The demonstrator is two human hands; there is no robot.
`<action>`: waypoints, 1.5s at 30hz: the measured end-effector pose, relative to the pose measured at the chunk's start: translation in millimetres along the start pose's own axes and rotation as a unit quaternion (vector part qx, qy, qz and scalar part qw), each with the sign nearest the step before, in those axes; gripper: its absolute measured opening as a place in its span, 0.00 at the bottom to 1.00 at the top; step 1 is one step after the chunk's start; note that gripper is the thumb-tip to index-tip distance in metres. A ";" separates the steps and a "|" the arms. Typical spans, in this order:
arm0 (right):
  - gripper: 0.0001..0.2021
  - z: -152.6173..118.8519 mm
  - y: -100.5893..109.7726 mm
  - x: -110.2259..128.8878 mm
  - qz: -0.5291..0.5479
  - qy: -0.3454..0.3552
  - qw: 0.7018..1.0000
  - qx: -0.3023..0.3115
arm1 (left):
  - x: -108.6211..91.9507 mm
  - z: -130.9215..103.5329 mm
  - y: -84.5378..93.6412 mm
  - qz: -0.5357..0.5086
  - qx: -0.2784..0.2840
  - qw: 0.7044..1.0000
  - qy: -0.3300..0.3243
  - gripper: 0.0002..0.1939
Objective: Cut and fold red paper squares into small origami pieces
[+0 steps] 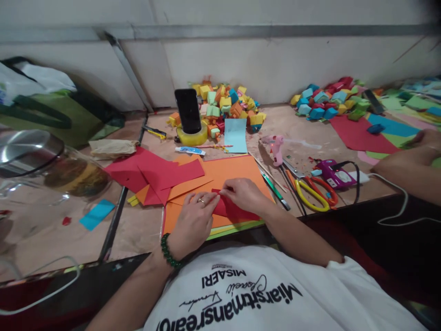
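Note:
A small red sheet of paper (236, 210) lies on the stack of orange paper (230, 168) in front of my body. My left hand (195, 214), with a ring and a green bead bracelet, presses its fingertips together on the far left edge of the red sheet. At that same edge, my right hand (243, 195) pinches the paper with thumb and forefinger. The fingertips of both hands meet there and hide the fold or corner between them. More red paper (179, 174) overlaps the left side of the stack.
A phone (188, 110) stands in a tape roll (193, 136) before heaped paper cubes (220, 103). Right of the stack lie a utility knife (275, 191), a pink glue gun (275, 149) and scissors (312, 195). A co-worker's hand (408, 156) is at far right; a glass jug (72, 172) stands left.

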State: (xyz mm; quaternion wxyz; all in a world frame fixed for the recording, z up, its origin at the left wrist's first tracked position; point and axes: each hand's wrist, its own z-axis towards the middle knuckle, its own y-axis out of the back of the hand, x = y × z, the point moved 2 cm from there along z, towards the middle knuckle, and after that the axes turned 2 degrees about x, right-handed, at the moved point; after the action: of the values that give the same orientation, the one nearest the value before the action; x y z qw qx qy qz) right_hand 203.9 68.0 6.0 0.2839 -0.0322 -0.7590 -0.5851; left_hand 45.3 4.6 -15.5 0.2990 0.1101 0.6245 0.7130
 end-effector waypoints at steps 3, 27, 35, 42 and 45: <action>0.09 0.7 -5.3 0.9 -0.024 -0.002 1.000 0.008 | -2.8 2.2 2.5 -0.012 0.035 0.999 -0.022 0.22; 0.12 -26.6 -33.8 -10.6 -0.141 0.376 0.910 -0.103 | -3.4 -10.0 9.3 0.059 0.053 0.995 -0.055 0.21; 0.12 -28.5 -45.1 -15.2 -0.175 0.404 0.891 -0.108 | -4.6 -13.2 7.6 0.079 0.023 0.995 -0.062 0.21; 0.15 -53.5 -39.9 -52.8 -0.148 0.371 0.911 -0.107 | -3.1 -17.3 3.9 0.079 0.031 0.995 -0.048 0.21; 0.17 -64.9 -34.2 -66.2 -0.133 0.374 0.906 -0.149 | -2.3 -19.0 2.0 0.081 0.033 0.995 -0.043 0.21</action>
State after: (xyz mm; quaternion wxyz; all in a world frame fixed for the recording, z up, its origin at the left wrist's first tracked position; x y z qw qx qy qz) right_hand 271.7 17.2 -44.8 0.4586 0.2484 -0.4979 -0.6928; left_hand 36.5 -12.5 -16.8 0.2636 0.2006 0.6231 0.7085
